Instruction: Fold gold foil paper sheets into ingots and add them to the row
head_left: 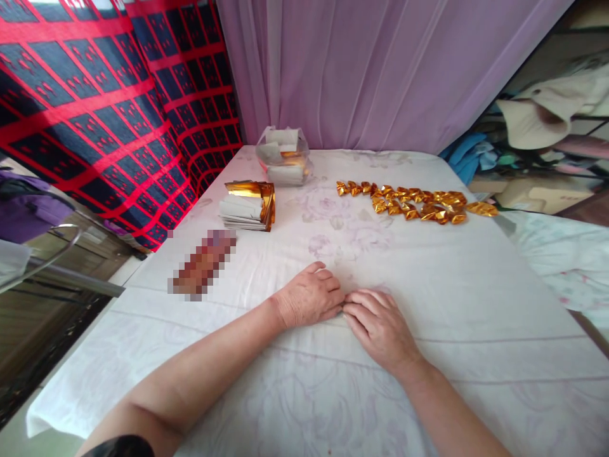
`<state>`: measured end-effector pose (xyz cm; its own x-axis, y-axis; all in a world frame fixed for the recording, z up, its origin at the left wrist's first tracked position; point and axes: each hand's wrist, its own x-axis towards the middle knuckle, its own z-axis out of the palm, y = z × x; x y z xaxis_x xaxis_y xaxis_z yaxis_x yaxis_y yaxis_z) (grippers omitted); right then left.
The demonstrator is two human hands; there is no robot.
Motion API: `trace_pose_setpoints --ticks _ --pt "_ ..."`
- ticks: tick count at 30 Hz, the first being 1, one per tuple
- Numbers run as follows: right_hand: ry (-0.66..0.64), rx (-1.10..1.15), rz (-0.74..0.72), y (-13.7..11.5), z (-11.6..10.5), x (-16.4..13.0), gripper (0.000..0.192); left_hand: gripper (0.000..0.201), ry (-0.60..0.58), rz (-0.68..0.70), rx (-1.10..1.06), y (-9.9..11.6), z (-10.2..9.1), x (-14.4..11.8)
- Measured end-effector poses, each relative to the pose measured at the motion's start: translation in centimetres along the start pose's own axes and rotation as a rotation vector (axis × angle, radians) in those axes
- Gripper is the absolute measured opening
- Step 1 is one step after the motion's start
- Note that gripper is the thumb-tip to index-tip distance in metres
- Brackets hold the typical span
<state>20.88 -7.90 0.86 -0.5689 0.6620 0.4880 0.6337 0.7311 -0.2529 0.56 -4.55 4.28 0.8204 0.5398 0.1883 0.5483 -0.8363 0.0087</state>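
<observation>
White, faintly flowered cloth (pixel 428 279) covers the table, and both hands rest flat on it near the front edge. The left hand (pixel 311 295) and the right hand (pixel 380 327) lie palm down with fingertips meeting; neither visibly grips anything, though a sliver of something may sit under the touching fingers, too small to tell.

At ten o'clock from the hands lies a stack of gold foil sheets (pixel 250 204), white backs up and one gold edge curled over. Further out at eleven o'clock stands a clear plastic bag (pixel 284 155) holding more sheets. At one o'clock, well apart from the hands, rows of folded gold paper pieces (pixel 413 203) lie side by side.

Judged from this, the hands seem to be between pieces or pressing a crease flat; a fresh sheet would call for a reach of the left hand to the stack.

A blurred patch (pixel 202 265) at nine o'clock hides whatever lies there. The bag's contents are hard to make out, and the clutter beyond the table's right edge is cut off.
</observation>
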Motion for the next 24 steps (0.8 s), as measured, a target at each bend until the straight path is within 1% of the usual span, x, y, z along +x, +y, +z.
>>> trace_pose_setpoints --ticks 2,3,5,6,8,9,11,12,15,18,21,24 --pt "-0.010 0.014 0.015 0.0 0.1 0.0 0.019 0.019 0.004 -0.064 -0.074 -0.1 -0.5 -0.2" --pt "-0.015 0.021 0.023 0.0 0.1 0.0 0.019 0.017 0.026 -0.102 -0.144 -0.2 -0.7 -0.3" --pt "-0.024 0.033 0.040 0.0 0.2 0.1 0.019 0.014 0.086 -0.169 -0.316 -0.6 -0.8 -0.5" --pt "-0.028 0.040 0.048 0.0 0.2 0.1 0.019 0.014 0.136 -0.212 -0.367 -0.8 -0.8 -0.6" --pt "-0.030 0.051 0.060 -0.1 0.2 0.2 0.019 0.014 0.275 -0.332 -0.365 -1.0 -0.7 -0.9" --pt "-0.027 0.053 0.065 -0.1 0.2 0.3 0.018 0.013 0.326 -0.368 -0.353 -0.9 -0.7 -1.1" --pt "-0.019 0.046 0.068 -0.3 0.1 0.4 0.017 0.011 0.382 -0.413 -0.338 -0.2 -0.6 -1.8" --pt "-0.017 0.041 0.068 -0.3 0.1 0.4 0.017 0.011 0.378 -0.423 -0.343 0.3 -0.6 -2.2" --pt "-0.018 0.027 0.060 -0.6 -0.1 0.6 0.014 0.010 0.328 -0.385 -0.344 2.3 -0.6 -3.6" --pt "-0.007 0.020 0.051 -0.8 -0.2 0.8 0.014 0.010 0.377 -0.400 -0.358 3.6 -0.4 -4.7" --pt "0.008 0.013 0.062 -1.0 -0.2 0.9 0.014 0.008 0.381 -0.393 -0.351 3.9 0.2 -5.2" --pt "0.007 -0.007 0.074 -1.3 -0.1 0.9 0.015 0.009 0.345 -0.360 -0.333 3.4 0.9 -5.1"
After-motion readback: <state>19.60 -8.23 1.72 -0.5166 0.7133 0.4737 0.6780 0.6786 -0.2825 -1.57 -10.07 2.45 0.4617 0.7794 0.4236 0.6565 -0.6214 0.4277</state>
